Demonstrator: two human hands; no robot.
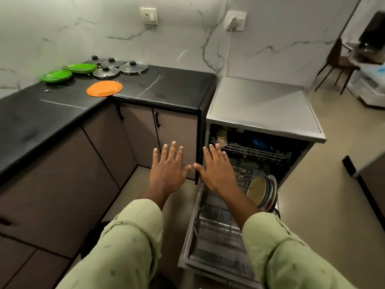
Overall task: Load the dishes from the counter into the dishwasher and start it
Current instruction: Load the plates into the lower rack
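L hand [168, 172]: flat, fingers spread wide, holding nothing; hangs in the air in front of the cabinet [177, 130].
R hand [216, 172]: same story, fingers straight, spread, empty; over the inner end of the lower rack [216, 226], thumb close to the L thumb, can't tell if touching.
Dishwasher [264, 105]: door [187, 253] down, lower rack pulled out over it, upper rack [254, 153] partway out.
Loaded so far: a few plates [263, 192] on edge at the right of the lower rack; glassy bits further in, too dim to name; a cup [221, 137] and sth blue [261, 143] up top.
Counter [166, 86]: orange plate [104, 89] right at the inner-corner edge; green plates [56, 75] in two lots behind it, to the left; four lids [133, 67] w/ black knobs bunched beside them.
Progress: early-to-mid, I'd say. Some stock is in, but most of the lower rack looks free and every counter piece is waiting.
Left: orange plate, green plates, lids in; racks in; door up; start. None done yet.
Next, my guess: orange plate is nearest, likely first grab.
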